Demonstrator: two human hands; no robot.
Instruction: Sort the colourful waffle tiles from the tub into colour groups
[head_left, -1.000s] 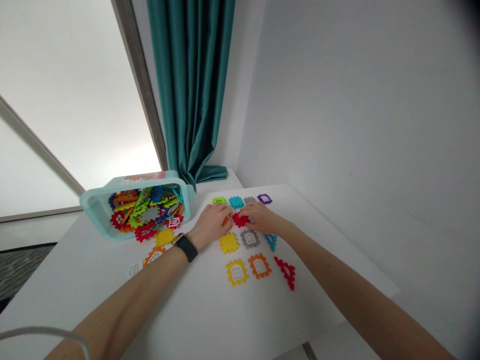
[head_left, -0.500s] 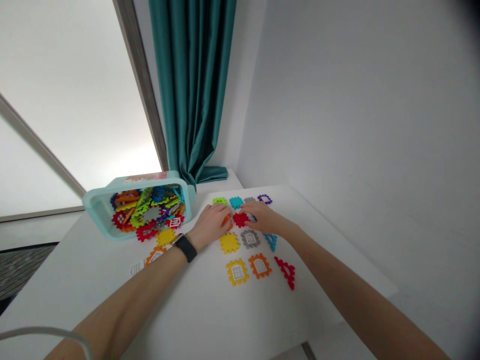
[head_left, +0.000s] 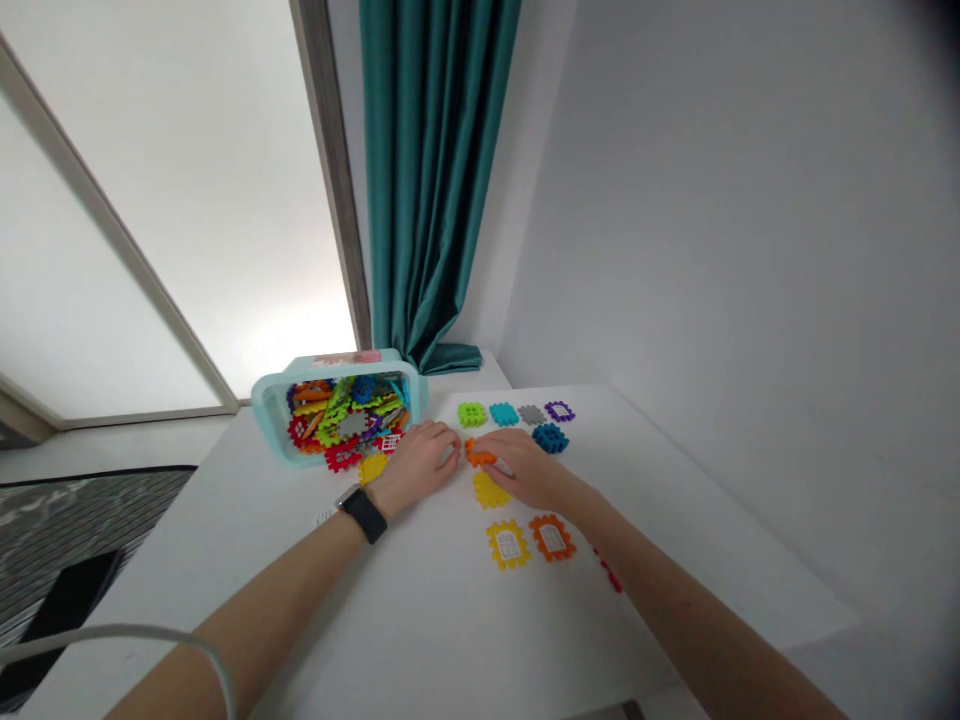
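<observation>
My right hand (head_left: 521, 465) reaches in from the right, its thumb and fingers closed on an orange notched plastic tile (head_left: 478, 454). Just left of that tile is my left hand (head_left: 427, 455), its fingers loosely bent and apart, with nothing visible in them. Below the right hand lies a yellow tile (head_left: 490, 491), partly covered by it. Behind both hands is a row with a lime-green tile (head_left: 472, 414), a light-blue tile (head_left: 503, 414), a grey tile (head_left: 532, 414) and a purple frame tile (head_left: 560, 411). Dark-blue tiles (head_left: 550, 438) sit beyond my right wrist.
A pale turquoise tub (head_left: 268, 415) full of coloured tiles lies on its side at the left, with some tiles spilling out. Closer to me are a yellow window tile (head_left: 508, 545) and an orange window tile (head_left: 552, 538). A red piece (head_left: 611, 574) shows beside my right forearm.
The view has turned left. My right hand has moved from the red tile to the orange one, and my left hand has come away from it. The red and grey window tiles are now hidden.
</observation>
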